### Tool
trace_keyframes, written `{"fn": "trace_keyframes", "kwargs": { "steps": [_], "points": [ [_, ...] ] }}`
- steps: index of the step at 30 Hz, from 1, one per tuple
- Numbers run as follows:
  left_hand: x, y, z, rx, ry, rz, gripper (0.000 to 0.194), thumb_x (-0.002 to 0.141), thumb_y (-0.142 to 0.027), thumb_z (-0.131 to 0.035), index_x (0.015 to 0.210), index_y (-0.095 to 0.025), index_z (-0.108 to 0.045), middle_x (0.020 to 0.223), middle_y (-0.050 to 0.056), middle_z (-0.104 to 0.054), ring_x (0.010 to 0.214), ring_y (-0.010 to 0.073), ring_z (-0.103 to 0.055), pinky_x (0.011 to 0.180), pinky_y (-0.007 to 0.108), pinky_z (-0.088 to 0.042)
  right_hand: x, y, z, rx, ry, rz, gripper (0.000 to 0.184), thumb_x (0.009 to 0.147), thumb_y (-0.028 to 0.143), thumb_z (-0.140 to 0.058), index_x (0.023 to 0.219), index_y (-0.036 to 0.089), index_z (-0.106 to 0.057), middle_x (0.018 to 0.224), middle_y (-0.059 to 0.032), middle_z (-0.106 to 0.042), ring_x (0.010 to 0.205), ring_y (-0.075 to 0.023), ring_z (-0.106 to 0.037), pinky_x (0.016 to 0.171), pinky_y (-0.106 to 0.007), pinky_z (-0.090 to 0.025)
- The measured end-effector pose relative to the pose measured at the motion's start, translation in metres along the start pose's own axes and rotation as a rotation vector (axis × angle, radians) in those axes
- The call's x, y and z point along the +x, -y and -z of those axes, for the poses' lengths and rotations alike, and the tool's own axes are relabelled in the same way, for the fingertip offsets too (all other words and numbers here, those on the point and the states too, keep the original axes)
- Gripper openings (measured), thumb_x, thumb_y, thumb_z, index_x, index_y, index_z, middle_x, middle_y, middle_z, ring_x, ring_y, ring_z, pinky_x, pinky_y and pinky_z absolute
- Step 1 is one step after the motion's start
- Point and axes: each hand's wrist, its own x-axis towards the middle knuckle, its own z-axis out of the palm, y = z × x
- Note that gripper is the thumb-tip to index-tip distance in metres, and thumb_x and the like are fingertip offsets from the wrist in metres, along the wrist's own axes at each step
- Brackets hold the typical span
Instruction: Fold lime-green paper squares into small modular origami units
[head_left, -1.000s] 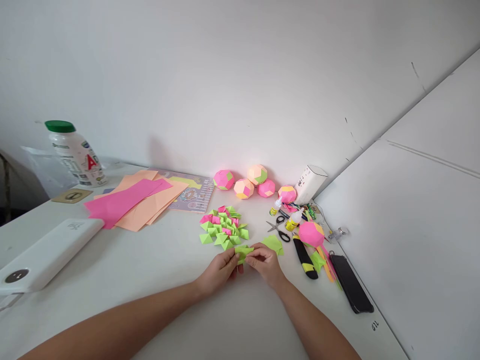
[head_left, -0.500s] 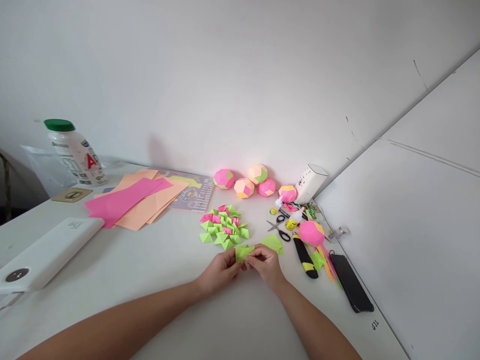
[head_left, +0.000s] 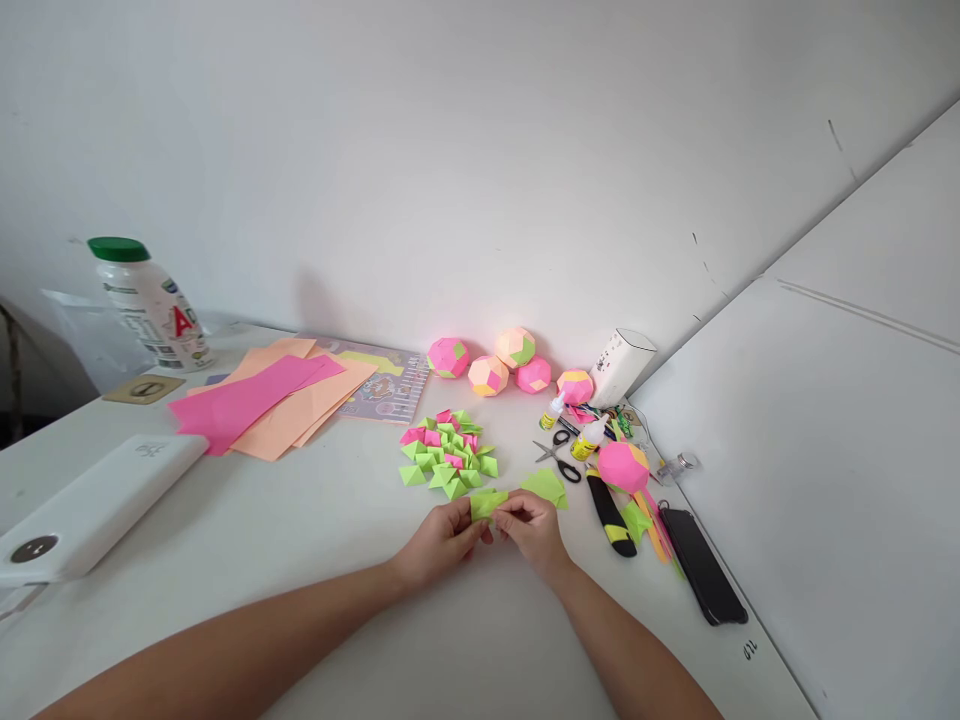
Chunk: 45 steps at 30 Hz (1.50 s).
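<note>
- Green paper piece (head_left: pixel 489 506) is between the hands above the tabletop (head_left: pixel 330 530), its face broader than a second ago.
- Left hand (head_left: pixel 444 540) and right hand (head_left: pixel 534 530) pinch it, fingers nearly closed.

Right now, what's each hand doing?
Left hand: closed, pinching a green paper piece.
Right hand: closed, pinching the same green paper piece at its other end.

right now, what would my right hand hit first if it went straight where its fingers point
Your right hand would probably first meet the green paper it holds, then the left hand at the paper's other end; depth between the fingers is hard to judge.
</note>
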Motion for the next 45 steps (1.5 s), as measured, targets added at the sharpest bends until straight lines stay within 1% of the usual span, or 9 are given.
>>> {"fn": "trace_keyframes", "kwargs": {
  "steps": [6,10,12,14,18,20,29,38,45],
  "points": [
    [0.0001,0.0015,0.0002,-0.029,-0.004,-0.008,0.026,0.08,-0.04,-0.049,0.076,-0.015,-0.053,0.074,0.002,-0.064,0.05,0.0092,-0.049,0.048,0.021,-0.036,-0.0008,0.0006,-0.0004,0.001,0.01,-0.045,0.015,0.072,0.024,-0.068,0.064,0.016,-0.058,0.059,0.0029,-0.052,0.046,-0.009,-0.051,0.044,-0.021,-0.043],
    [0.0011,0.0009,0.0007,-0.119,-0.016,-0.024,0.029,0.079,-0.044,-0.051,0.078,-0.015,-0.054,0.073,0.002,-0.064,0.049,0.0087,-0.048,0.047,0.021,-0.037,-0.0003,-0.0004,-0.0004,0.087,0.014,-0.12,0.02,0.072,0.027,-0.067,0.08,0.019,-0.051,0.062,0.0046,-0.052,0.05,-0.0099,-0.053,0.047,-0.021,-0.045],
    [0.0014,-0.0001,0.0009,-0.163,-0.023,-0.028,0.03,0.078,-0.044,-0.053,0.08,-0.015,-0.055,0.074,0.002,-0.065,0.049,0.0088,-0.049,0.048,0.022,-0.038,0.0004,0.0,-0.0001,0.139,0.031,-0.142,0.027,0.072,0.028,-0.068,0.088,0.02,-0.048,0.069,0.0037,-0.054,0.054,-0.0101,-0.054,0.048,-0.021,-0.045],
    [0.0016,-0.001,0.001,-0.187,-0.033,-0.024,0.03,0.077,-0.045,-0.054,0.079,-0.015,-0.055,0.074,0.002,-0.065,0.05,0.0091,-0.049,0.049,0.022,-0.039,0.0011,0.0015,0.0006,0.153,0.075,-0.165,0.028,0.074,0.03,-0.066,0.094,0.019,-0.049,0.073,0.0016,-0.056,0.057,-0.011,-0.055,0.051,-0.022,-0.045],
    [0.0022,-0.0006,0.001,-0.205,-0.04,-0.021,0.032,0.076,-0.047,-0.055,0.08,-0.016,-0.055,0.074,0.001,-0.065,0.05,0.0098,-0.05,0.048,0.022,-0.039,0.002,0.0059,0.0021,0.122,0.213,-0.183,0.019,0.08,0.033,-0.06,0.083,0.015,-0.059,0.066,-0.0012,-0.059,0.061,-0.013,-0.055,0.056,-0.024,-0.044],
    [0.0027,0.0006,0.0008,-0.202,-0.031,-0.023,0.032,0.077,-0.048,-0.054,0.082,-0.016,-0.056,0.074,0.002,-0.065,0.049,0.0099,-0.051,0.048,0.022,-0.039,0.0023,0.0069,0.0026,0.119,0.233,-0.188,0.02,0.08,0.034,-0.059,0.077,0.014,-0.06,0.065,-0.0014,-0.06,0.06,-0.0125,-0.054,0.056,-0.024,-0.043],
    [0.0017,-0.0017,0.0006,-0.211,-0.009,-0.026,0.026,0.08,-0.042,-0.053,0.08,-0.016,-0.055,0.076,0.001,-0.066,0.051,0.0089,-0.05,0.048,0.021,-0.038,0.0041,0.0033,0.0037,0.083,0.189,-0.239,0.026,0.077,0.038,-0.062,0.066,0.014,-0.063,0.06,-0.0007,-0.062,0.052,-0.0112,-0.051,0.051,-0.023,-0.042],
    [0.0017,-0.003,0.0003,-0.188,-0.018,-0.007,0.028,0.077,-0.043,-0.055,0.08,-0.016,-0.055,0.075,0.002,-0.066,0.052,0.0103,-0.052,0.05,0.022,-0.041,0.0046,0.0037,0.0037,0.057,0.158,-0.254,0.028,0.074,0.04,-0.064,0.062,0.015,-0.062,0.057,-0.0002,-0.062,0.048,-0.0111,-0.051,0.047,-0.022,-0.042],
    [0.0015,-0.0006,0.0004,-0.155,-0.041,0.022,0.03,0.075,-0.046,-0.057,0.076,-0.016,-0.055,0.069,0.001,-0.064,0.05,0.0107,-0.053,0.049,0.022,-0.043,0.0043,0.0034,0.0041,0.038,0.139,-0.244,0.029,0.073,0.04,-0.065,0.059,0.015,-0.061,0.051,0.0009,-0.059,0.046,-0.0112,-0.051,0.046,-0.023,-0.042]
  ]
}}
